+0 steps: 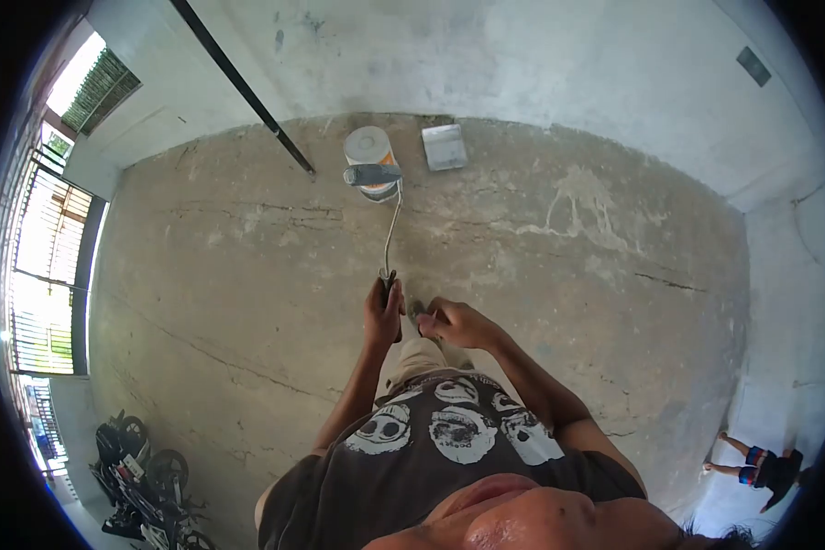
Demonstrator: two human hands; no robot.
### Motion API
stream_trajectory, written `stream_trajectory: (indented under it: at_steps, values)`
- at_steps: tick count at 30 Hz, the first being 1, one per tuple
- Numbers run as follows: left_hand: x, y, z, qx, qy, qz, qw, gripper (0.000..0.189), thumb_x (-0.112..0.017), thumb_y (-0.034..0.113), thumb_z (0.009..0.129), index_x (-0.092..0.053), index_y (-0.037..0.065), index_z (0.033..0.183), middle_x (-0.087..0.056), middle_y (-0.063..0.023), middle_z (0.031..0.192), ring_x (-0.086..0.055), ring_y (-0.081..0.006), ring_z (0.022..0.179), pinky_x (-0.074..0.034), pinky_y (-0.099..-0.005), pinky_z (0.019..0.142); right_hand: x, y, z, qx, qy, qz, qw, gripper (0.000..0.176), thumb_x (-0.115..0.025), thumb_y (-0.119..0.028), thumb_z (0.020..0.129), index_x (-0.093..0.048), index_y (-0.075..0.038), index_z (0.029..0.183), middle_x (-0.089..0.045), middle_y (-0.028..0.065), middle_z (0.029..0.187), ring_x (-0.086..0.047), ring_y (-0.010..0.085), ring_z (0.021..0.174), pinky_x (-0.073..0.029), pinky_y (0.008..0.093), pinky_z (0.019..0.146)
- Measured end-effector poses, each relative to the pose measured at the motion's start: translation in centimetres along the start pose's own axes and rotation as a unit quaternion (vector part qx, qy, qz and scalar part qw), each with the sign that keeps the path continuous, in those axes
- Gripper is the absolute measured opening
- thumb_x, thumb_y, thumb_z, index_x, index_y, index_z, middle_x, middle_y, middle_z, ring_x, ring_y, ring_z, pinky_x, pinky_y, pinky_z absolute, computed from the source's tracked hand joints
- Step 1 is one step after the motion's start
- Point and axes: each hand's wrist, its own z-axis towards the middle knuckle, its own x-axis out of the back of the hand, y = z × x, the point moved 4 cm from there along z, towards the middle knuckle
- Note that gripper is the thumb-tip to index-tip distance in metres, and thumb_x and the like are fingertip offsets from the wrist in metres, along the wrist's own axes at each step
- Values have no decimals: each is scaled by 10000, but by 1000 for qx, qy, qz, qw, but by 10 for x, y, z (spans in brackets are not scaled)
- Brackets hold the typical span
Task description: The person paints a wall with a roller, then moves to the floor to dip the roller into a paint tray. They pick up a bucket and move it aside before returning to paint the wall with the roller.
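Nearest the cam, at the bottom edge, is part of the wearer's face (568,518); just beyond, a dark short-sleeved T-shirt w/ white printed heads (463,433); both hands are out ahead of it.

L hand (382,313) is clamped on the dark grip of a paint roller w/ a bent, pale thin rod & a grey, fuzzy cylindrical sleeve (372,174); the rod (393,227) runs fwd from the fist, nearly straight ahead; the sleeve lies crosswise at its far end, long axis L–R, reaching left from the rod.

Sleeve overlaps, in view, the near side of a white cylindrical bucket w/ an orange-marked label (367,147); can't tell if they touch; bucket is on the bare grey concrete floor (275,275), near the wall; a pale, squarish flat piece (445,148) lies just right of it.

L hand is nearer the roller, being on its grip; R hand (463,324) is beside it, fingers curled; can't tell if they're closed on anything; the bucket lies fwd & slightly left of R hand.
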Motion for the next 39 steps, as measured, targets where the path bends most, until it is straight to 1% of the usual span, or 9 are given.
stream_trajectory:
  at_steps: [3,6,8,15,17,21,24,31,39]
  values:
    - [-17,14,56,-42,1,33,999,182,-540,211,1027,-538,44,957,-501,23,698,-482,-69,594,-406,-251,546,13,25,48,-76,74,127,986,446,-505,-450,1018,-580,-26,1136,-647,117,951,-614,180,861,-479,310,766]
    - [-36,33,137,-55,-9,44,997,231,-514,256,1044,-540,52,939,-506,13,761,-457,-69,666,-385,-230,622,45,28,121,25,169,167,971,452,-436,-428,1050,-540,-8,1181,-626,109,1040,-599,161,939,-475,306,811]
    - [-37,32,177,-66,-23,69,995,319,-422,288,1075,-563,37,938,-546,-11,822,-473,-93,761,-408,-256,707,67,2,145,12,160,242,957,467,-390,-409,1059,-515,13,1215,-633,185,1042,-624,278,939,-473,367,854]
    - [-35,50,273,-112,-109,122,980,397,-392,299,1066,-648,-4,1063,-607,-132,977,-593,-248,902,-455,-343,844,122,-14,233,147,317,242,905,427,-408,-378,1058,-538,7,1187,-642,126,987,-643,212,893,-494,330,810]
    - [-25,39,304,-115,-114,200,966,375,-413,296,1059,-644,1,1088,-615,-139,1022,-610,-262,926,-470,-359,852,133,0,258,33,212,348,912,409,-418,-348,1068,-548,2,1236,-623,32,935,-603,112,851,-505,290,769]
    - [-1,44,357,-106,-141,302,937,305,-485,274,1037,-627,30,1153,-622,-158,1130,-643,-293,989,-512,-392,854,178,49,319,-83,269,433,856,284,-480,-282,1033,-571,-22,1102,-547,0,779,-506,98,586,-440,265,534]
    - [35,35,353,-74,-105,284,950,271,-511,256,1030,-625,54,1169,-618,-158,1127,-648,-284,975,-528,-384,818,214,75,312,-100,255,561,781,222,-503,-244,1009,-568,-32,1006,-541,9,744,-479,95,547,-388,254,484]
    - [148,33,435,-7,102,352,930,329,-530,336,1021,-631,56,1162,-620,-145,1103,-655,-250,913,-522,-366,801,375,167,486,-106,315,452,828,296,-534,-245,976,-528,-74,735,-494,8,575,-428,116,415,-320,284,405]
    - [177,68,516,25,209,329,921,375,-508,378,1031,-626,57,1186,-628,-108,1101,-656,-199,862,-508,-351,776,560,13,601,67,448,479,752,223,-546,-256,996,-522,-55,902,-556,43,678,-495,124,465,-382,275,423]
